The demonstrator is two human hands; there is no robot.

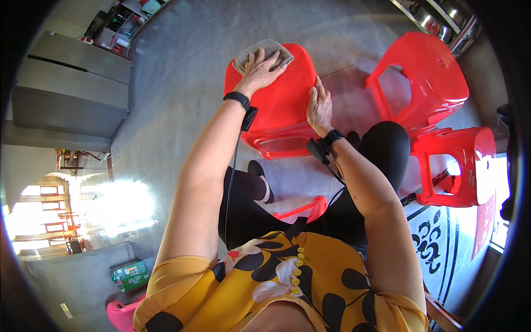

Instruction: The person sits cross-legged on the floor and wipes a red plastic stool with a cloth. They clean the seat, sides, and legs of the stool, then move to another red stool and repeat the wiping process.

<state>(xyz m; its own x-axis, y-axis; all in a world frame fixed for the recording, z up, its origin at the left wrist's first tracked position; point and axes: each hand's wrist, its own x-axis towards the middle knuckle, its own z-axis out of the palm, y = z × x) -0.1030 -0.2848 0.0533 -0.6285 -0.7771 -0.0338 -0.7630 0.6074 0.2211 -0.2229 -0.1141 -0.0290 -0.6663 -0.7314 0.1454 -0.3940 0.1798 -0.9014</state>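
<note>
A red plastic stool (276, 101) stands in front of my knees with its smooth seat facing me. My left hand (261, 70) presses a folded grey-brown cloth (238, 62) against the far left part of that seat, fingers spread over the fabric. On the seat's right edge my right hand (320, 106) grips the rim, its fingers pointing away from me. Both wrists carry black straps with small cabled devices, one at the left wrist (248, 118) and one at the right (318, 150).
Two more red plastic stools, one farther (431, 74) and one nearer (439, 133), stand at the right. A red plastic part (317, 207) shows between my legs. Metal bowls (431, 23) sit on a rack at the upper right. A grey refrigerator (74, 95) is at the left.
</note>
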